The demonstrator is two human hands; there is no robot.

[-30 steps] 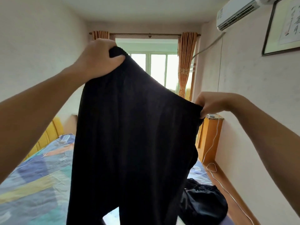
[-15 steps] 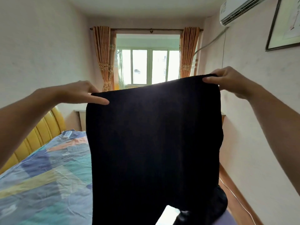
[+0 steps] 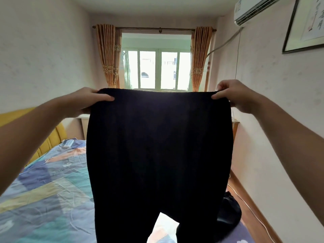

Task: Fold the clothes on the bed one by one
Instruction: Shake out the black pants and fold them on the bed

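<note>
Trousers (image 3: 157, 146): matt black knit cloth. Bed sheet (image 3: 45, 199): smooth creased patchwork cloth. Headboard (image 3: 52, 137): padded yellow, slight sheen. Floor (image 3: 254, 213): glossy wood.

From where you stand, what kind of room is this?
Most likely a home bedroom. A bed with a patchwork cover and a yellow headboard lies on the left, curtains frame the window, and both hands hold up black trousers for folding.
</note>
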